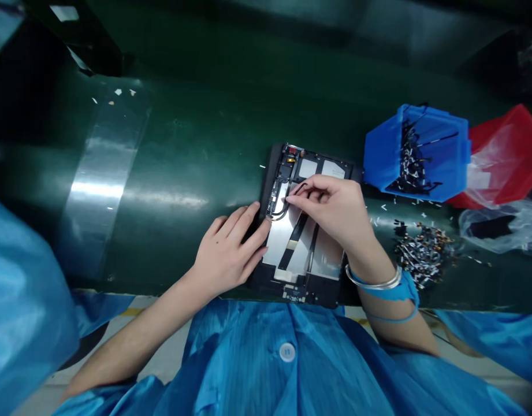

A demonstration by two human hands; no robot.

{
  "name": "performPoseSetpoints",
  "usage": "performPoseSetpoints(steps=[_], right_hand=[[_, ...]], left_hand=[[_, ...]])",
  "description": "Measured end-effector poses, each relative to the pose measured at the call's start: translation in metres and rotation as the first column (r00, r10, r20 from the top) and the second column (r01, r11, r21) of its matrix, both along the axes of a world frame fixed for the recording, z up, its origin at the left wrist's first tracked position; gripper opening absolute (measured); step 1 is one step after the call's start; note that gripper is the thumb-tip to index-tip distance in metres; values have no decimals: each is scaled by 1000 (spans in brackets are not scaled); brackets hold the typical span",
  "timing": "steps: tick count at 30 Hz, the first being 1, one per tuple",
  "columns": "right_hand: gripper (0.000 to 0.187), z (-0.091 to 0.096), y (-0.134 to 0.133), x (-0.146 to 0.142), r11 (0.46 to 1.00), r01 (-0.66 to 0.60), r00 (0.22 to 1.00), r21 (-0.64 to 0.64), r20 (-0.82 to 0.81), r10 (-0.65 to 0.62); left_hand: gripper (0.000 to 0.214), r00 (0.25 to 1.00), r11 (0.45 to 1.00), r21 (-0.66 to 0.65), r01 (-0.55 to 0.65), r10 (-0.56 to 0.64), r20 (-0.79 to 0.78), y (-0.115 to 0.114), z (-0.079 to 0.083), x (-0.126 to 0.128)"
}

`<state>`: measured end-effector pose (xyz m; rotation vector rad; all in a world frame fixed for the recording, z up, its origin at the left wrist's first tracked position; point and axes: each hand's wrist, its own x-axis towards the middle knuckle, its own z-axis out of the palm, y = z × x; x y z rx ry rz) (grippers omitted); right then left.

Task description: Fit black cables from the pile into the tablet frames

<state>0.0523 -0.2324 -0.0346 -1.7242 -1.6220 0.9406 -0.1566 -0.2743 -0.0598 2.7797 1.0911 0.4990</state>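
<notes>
An opened tablet (328, 254) lies on the green bench in front of me, its silver battery plates and circuit board (274, 193) exposed. My right hand (337, 208) is over its upper middle, thumb and index finger pinching a thin black cable (279, 215). The cable curves down to the lower end of the board at the left. My left hand (231, 248) rests at the tablet's left edge with fingers stretched out, a fingertip touching near that cable end. A wide black flex strip (291, 245) runs down the tablet's middle, its upper part hidden by my right hand.
At the right, a blue bin (374, 159) holds many black cables, beside a red bin (508, 156) with clear plastic in it. A heap of small cables (426, 248) lies in front. Clear tape (103, 179) crosses the bench at left. Blue sleeves of other people (23, 300) show at both sides.
</notes>
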Motion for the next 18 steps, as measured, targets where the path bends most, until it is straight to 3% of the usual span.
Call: performPoseSetpoints(steps=[7, 11, 15, 18], right_hand=[[14, -2, -1, -2, 998, -27, 997, 52, 73, 23], [8, 0, -6, -3, 991, -76, 973, 111, 224, 49], [21, 8, -25, 0, 957, -111, 848, 266, 528, -48], [27, 8, -41, 2, 916, -308, 747, 257, 662, 66]], left_hand=[[47, 999, 999, -41, 7, -8, -33, 0, -1, 0], [46, 999, 999, -37, 6, -8, -47, 0, 0, 0], [47, 999, 999, -50, 1, -3, -35, 0, -1, 0], [47, 1000, 999, -46, -5, 4, -25, -1, -2, 0]])
